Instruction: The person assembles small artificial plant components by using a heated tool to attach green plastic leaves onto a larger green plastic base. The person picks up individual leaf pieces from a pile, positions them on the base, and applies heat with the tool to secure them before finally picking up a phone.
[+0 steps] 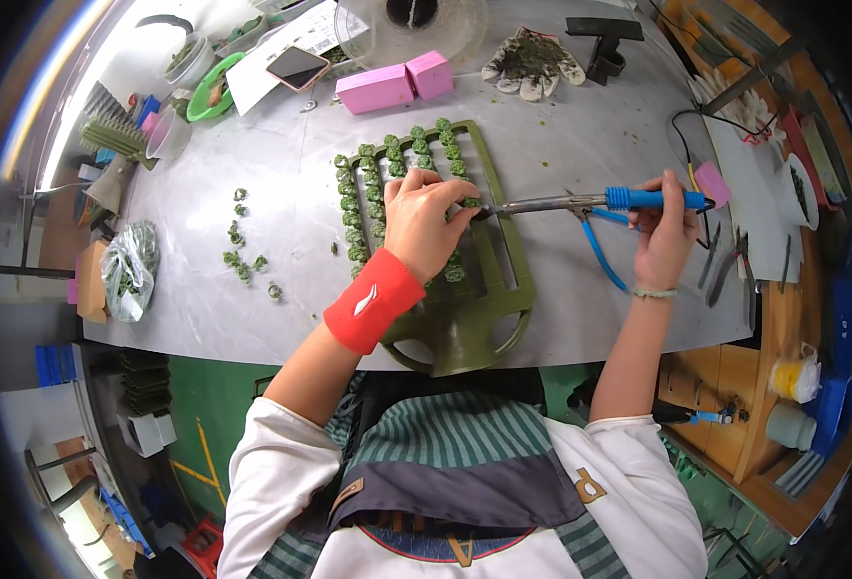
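Note:
My right hand (665,239) grips the blue handle of a soldering iron (629,199). The iron's metal shaft points left, and its tip reaches my left hand (420,220). With thumb and forefinger, that hand pinches a small dark green, knobbly piece (469,203) over an olive green slotted frame (515,261). Rows of similar green pieces (351,219) stand along the bars on the frame's left and middle. My left hand and its red wristband (374,301) hide part of these rows. Exactly where the tip touches is too small to tell.
Loose green pieces (237,262) lie left of the frame. Blue-handled pliers (602,253) rest under the iron; other tools (735,270) lie farther right. Pink blocks (376,89), a phone (298,68) and a dirty glove (534,64) are at the back. A plastic bag (131,268) sits left.

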`<state>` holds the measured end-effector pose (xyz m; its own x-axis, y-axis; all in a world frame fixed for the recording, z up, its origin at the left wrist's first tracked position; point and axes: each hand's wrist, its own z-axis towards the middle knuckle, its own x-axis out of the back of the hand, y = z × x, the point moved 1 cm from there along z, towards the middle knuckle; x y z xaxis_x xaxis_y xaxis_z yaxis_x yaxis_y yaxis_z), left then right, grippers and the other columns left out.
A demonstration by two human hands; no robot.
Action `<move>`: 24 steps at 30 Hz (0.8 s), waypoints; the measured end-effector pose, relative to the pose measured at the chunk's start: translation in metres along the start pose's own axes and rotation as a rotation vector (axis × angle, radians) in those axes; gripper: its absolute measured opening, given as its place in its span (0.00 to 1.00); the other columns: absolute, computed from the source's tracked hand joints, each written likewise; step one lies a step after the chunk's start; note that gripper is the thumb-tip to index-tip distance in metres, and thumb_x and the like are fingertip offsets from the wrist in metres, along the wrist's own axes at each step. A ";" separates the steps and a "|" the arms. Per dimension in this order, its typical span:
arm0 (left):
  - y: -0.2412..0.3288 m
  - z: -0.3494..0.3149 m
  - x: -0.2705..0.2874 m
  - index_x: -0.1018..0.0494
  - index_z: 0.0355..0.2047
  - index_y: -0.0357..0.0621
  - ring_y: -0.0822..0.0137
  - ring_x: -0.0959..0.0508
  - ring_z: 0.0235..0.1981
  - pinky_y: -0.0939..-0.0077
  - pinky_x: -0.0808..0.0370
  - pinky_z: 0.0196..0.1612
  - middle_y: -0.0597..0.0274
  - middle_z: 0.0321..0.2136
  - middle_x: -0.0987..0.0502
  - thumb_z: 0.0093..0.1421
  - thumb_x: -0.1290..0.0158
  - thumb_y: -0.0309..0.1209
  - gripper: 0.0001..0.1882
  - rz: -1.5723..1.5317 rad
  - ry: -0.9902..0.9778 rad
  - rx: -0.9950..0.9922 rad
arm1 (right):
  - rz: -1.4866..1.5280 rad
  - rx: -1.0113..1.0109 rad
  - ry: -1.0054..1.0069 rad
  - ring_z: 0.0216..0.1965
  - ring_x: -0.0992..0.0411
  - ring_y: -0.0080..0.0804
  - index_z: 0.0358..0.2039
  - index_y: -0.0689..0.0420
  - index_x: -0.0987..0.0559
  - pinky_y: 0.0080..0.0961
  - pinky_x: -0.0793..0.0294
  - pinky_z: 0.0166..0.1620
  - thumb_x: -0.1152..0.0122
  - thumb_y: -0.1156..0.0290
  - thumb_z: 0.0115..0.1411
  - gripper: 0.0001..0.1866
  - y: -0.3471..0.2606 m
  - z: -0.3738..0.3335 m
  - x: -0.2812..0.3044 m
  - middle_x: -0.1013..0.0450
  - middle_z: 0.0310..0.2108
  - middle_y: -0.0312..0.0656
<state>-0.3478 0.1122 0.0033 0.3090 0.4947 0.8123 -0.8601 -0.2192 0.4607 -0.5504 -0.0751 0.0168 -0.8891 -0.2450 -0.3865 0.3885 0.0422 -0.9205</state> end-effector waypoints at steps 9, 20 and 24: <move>-0.010 -0.004 0.004 0.21 0.36 0.54 0.62 0.28 0.43 0.63 0.39 0.50 0.69 0.30 0.21 0.48 0.36 0.35 0.13 0.062 -0.006 -0.028 | -0.111 0.034 0.039 0.16 0.33 0.18 0.23 0.58 0.24 0.14 0.37 0.18 0.40 0.61 0.60 0.15 -0.016 0.004 0.019 0.28 0.20 0.36; -0.191 -0.122 0.146 0.25 0.38 0.39 0.59 0.20 0.34 0.73 0.24 0.39 0.53 0.32 0.21 0.52 0.42 0.22 0.11 0.605 -0.043 0.255 | -0.079 0.053 -0.003 0.16 0.37 0.19 0.23 0.57 0.26 0.14 0.39 0.19 0.41 0.61 0.61 0.15 -0.028 -0.004 0.011 0.29 0.23 0.36; -0.194 -0.131 0.144 0.26 0.37 0.39 0.61 0.20 0.31 0.72 0.24 0.37 0.54 0.30 0.21 0.50 0.41 0.22 0.13 0.420 -0.140 0.520 | -0.088 0.057 -0.023 0.16 0.36 0.19 0.23 0.57 0.26 0.13 0.39 0.19 0.42 0.61 0.61 0.15 -0.033 -0.003 0.016 0.29 0.23 0.36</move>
<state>-0.1896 0.3360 -0.0164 0.0718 0.1736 0.9822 -0.6228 -0.7614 0.1801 -0.5787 -0.0774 0.0407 -0.9150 -0.2673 -0.3023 0.3229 -0.0356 -0.9458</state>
